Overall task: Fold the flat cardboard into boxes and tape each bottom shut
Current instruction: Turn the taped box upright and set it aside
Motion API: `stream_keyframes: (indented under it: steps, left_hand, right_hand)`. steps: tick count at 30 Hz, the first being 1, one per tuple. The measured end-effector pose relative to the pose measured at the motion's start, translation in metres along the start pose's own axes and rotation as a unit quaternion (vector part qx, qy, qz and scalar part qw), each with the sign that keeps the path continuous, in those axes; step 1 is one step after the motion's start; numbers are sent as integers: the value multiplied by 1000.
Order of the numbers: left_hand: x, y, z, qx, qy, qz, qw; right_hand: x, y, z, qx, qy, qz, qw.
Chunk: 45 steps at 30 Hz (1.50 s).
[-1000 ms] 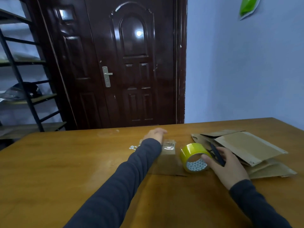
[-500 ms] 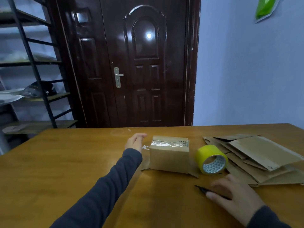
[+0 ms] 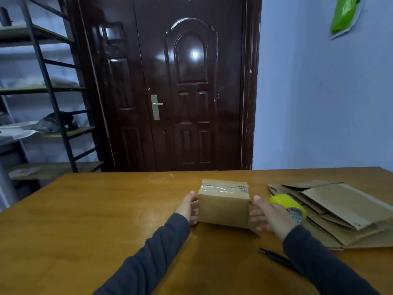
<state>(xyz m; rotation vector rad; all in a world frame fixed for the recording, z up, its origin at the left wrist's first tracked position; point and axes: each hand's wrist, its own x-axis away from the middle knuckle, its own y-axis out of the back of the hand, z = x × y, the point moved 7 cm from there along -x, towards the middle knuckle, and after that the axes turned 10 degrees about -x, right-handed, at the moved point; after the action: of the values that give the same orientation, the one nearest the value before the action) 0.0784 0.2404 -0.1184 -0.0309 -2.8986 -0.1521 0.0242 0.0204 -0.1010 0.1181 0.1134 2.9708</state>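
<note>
Left hand (image 3: 188,206) and right hand (image 3: 270,216) face inward, fingers straight.

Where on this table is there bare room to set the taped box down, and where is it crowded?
Free: the wooden table left of the left hand, out to its edge; the far strip behind the small brown cardboard box. Crowded: the right side, with the yellow tape roll, stack of flat cardboard and black pen.
</note>
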Motion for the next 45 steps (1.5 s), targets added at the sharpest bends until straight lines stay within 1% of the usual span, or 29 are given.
stream_keyframes:
  steps: [4, 6, 8, 14, 16, 19, 22, 24, 28, 33, 38, 42, 45]
  left_hand:
    - [0, 13, -26, 29, -9, -12, 999]
    - [0, 21, -40, 75, -23, -31, 996]
    - [1, 26, -53, 124, -44, -38, 991]
    - [-4, 37, -76, 122, -86, -44, 988]
    - [-7, 39, -75, 100, -87, -49, 990]
    - [-12, 41, -67, 40, -74, -58, 995]
    - [-13, 42, -49, -9, -30, -66, 997]
    - [-13, 40, -37, -48, -6, -56, 997]
    - [-11, 39, -32, -71, 1, -52, 996]
    - [-14, 44, -47, -101, -34, -84, 991]
    - [-15, 42, -29, -142, 2, -72, 987]
    - [-17, 38, -8, -67, 21, -73, 995]
    - [-23, 38, 0, 16, 35, -76, 996]
  right_hand:
    - [-6, -3, 25, -62, 23, 6, 998]
    - [-10, -4, 36, -88, 25, 4, 996]
    - [-14, -6, 44, -89, 22, -3, 996]
    - [-22, -19, 55, -77, -1, 9, 997]
    - [-24, -21, 54, -75, -8, 12, 997]
    - [-28, -19, 46, -74, -15, 11, 997]
    - [-30, -22, 32, -112, -48, 22, 992]
    - [-30, -26, 27, -117, -60, 31, 991]
    - [-29, -35, 25, -68, -69, 22, 995]
    - [-33, -39, 30, -51, -75, 21, 996]
    - [-37, -50, 15, -61, -106, 37, 992]
    - [-40, -62, 6, -116, -109, 52, 986]
    - [-49, -79, 1, -112, -95, 67, 987]
